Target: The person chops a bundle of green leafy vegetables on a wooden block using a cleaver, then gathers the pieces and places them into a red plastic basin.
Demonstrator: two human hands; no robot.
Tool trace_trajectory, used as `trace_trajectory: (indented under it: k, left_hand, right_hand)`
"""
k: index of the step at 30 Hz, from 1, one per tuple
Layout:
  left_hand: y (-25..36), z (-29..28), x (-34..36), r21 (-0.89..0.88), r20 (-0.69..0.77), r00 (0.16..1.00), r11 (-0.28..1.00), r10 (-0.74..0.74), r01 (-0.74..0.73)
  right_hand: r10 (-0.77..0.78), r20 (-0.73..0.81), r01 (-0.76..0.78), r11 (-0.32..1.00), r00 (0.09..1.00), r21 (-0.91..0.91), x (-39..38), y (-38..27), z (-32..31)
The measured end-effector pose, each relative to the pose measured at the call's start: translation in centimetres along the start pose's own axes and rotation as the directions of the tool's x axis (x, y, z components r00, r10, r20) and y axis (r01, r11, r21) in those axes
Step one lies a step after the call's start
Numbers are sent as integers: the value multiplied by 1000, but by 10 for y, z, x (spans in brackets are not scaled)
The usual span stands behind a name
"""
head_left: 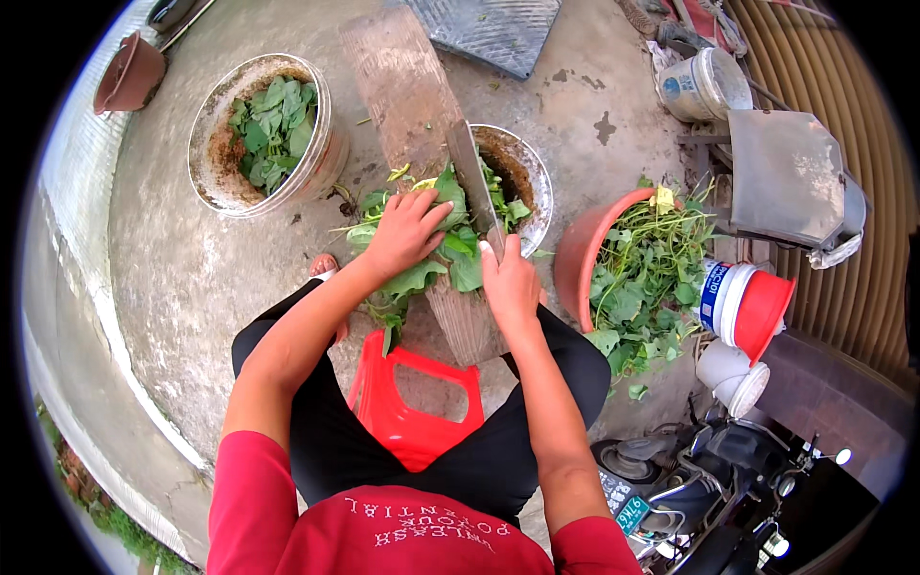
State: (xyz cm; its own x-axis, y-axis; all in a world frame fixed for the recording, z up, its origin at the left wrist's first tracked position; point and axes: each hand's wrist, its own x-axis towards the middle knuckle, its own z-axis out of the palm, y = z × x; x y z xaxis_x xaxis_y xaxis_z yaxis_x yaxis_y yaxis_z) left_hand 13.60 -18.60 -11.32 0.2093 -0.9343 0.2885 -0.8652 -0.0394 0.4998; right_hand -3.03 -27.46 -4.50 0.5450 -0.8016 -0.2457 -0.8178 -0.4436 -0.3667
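My left hand (407, 230) is curled over a bunch of leafy green stems (464, 262), holding it on a weathered wooden plank (393, 81). My right hand (510, 278) grips the handle of a long, broad knife (471, 177), whose blade stands along the plank's right side, just right of the leaves. Behind the blade, a white bucket (539, 172) with a stained inside holds some cut greens, partly hidden by plank and knife. A red plastic stool (402, 422) is beneath me, between my legs.
Another bucket (326, 153) of leaves stands left, an orange tub (575, 268) piled with vines right. Further out are a brown pot (129, 77), a textured mat (484, 29), a pail (690, 86), a metal machine (786, 177), stacked buckets (762, 316) and a motorbike (709, 470).
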Motion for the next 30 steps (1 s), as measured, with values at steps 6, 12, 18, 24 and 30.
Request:
trace_trajectory:
  k: [6,12,18,24,30]
  left_hand:
    - [-2,6,15,-138,-44,999,990,-2,-4]
    - [-1,12,27,-249,-72,996,968,-51,31]
    - [-1,16,22,-298,0,969,925,-247,236]
    - [18,-7,16,106,-106,983,981,-149,160]
    - [-2,-2,-9,126,35,995,988,-93,88]
  right_hand:
    - [80,-70,-79,997,994,21,-4,9,-12]
    - [74,-206,-33,980,976,198,-12,-1,-24]
    - [-83,-131,96,991,988,94,-13,-9,-6]
    - [11,-24,-12,999,1000,-44,-6,-3,4]
    - [-23,-29,26,994,999,107,-6,-11,-5]
